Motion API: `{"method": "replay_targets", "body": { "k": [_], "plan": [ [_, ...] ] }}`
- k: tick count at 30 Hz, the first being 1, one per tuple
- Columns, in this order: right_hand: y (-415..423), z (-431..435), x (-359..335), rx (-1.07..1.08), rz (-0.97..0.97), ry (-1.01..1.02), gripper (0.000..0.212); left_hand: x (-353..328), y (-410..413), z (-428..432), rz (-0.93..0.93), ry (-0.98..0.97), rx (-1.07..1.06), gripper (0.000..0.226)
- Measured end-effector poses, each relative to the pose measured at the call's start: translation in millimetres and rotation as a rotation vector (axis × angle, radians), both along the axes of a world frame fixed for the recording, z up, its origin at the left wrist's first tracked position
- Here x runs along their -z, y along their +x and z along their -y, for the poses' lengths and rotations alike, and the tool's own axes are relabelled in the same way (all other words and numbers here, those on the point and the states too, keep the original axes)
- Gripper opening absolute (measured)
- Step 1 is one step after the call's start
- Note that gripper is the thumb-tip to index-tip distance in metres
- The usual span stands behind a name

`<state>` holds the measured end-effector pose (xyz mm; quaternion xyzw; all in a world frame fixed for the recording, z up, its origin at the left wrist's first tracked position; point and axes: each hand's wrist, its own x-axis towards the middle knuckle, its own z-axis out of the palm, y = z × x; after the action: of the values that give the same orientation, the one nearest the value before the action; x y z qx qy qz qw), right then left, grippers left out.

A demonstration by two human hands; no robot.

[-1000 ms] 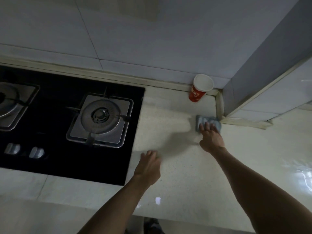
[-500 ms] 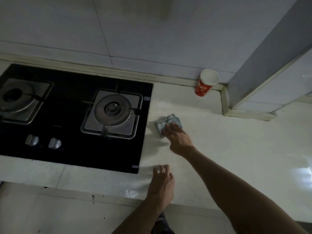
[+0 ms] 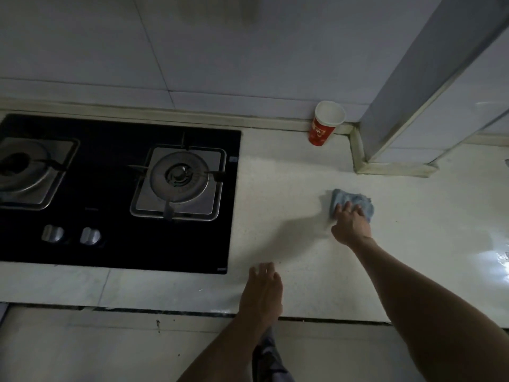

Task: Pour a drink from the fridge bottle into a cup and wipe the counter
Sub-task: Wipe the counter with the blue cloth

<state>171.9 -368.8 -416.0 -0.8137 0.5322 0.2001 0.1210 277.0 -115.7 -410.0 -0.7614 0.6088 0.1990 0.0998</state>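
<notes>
Currently: my right hand, fingers flat, presses blue cloth on surface, centre-right; left hand rests open, lower centre. Upper centre-right: cup. Risk, I judge: a wide stroke tips it.

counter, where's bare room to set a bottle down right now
Bare counter runs between the right edge of the hob and the cloth, in front of the cup. More lies right of the right hand, in front of the pillar, and along the front strip left of the left hand. Tightest is the back corner, where the cup stands beside the pillar.
</notes>
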Motion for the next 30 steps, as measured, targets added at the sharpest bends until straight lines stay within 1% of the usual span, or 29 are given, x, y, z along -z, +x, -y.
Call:
{"method": "replay_targets", "body": {
  "k": [2,6,8,11,13,15,16,18,19,21,24,27,30],
  "plan": [
    [16.1,-19.6,0.5,-0.054,0.025,-0.013,0.071,1.7,-0.3,-10.2,-0.004,-0.021,0.006,0.046],
    [50.7,-72.5,2.2,-0.273,0.124,-0.022,0.076,5.1,-2.1,-25.8,-0.017,-0.027,-0.013,0.045],
    [63.8,-101.9,6.3,-0.379,0.183,-0.042,0.072,5.2,-5.6,-31.2,-0.016,-0.026,-0.016,0.045],
    [66.9,-136.4,12.8,-0.515,0.239,-0.031,0.069,3.8,-8.7,-37.9,-0.024,0.043,-0.036,0.049],
    [57.7,-143.0,13.6,-0.591,0.276,-0.008,0.067,3.4,-7.8,-38.5,0.007,0.02,-0.007,0.057],
    [41.1,-137.8,19.6,-0.676,0.325,-0.047,0.059,4.1,-4.8,-37.0,0.016,-0.019,0.042,0.052],
    [29.9,-132.3,23.1,-0.67,0.312,-0.056,0.057,2.5,-3.4,-35.9,0.003,-0.032,0.047,0.048],
    [4.9,-125.3,21.6,-0.621,0.259,-0.039,0.062,-1.2,-2.6,-34.2,-0.016,-0.055,0.039,0.043],
    [-7.4,-123.1,16.8,-0.557,0.221,-0.012,0.064,-2.1,-3.9,-35.5,-0.032,-0.061,0.028,0.042],
    [-37.3,-117.4,10.4,-0.376,0.153,-0.044,0.067,-1.7,-4.4,-38.7,-0.062,-0.08,0.01,0.042],
    [-75.7,-109.5,1.9,-0.159,0.004,0.019,0.075,4.5,-1.1,-44.0,-0.07,-0.104,-0.001,0.044],
    [-90.2,-119.2,-1.4,-0.026,-0.019,0.042,0.076,11.2,-3.3,-50.1,-0.051,-0.099,0.008,0.05],
    [-76.5,-137.4,2.2,0.066,0.006,0.039,0.075,10.0,-8.5,-61.0,0.001,-0.104,-0.027,0.047]
  ]
}}
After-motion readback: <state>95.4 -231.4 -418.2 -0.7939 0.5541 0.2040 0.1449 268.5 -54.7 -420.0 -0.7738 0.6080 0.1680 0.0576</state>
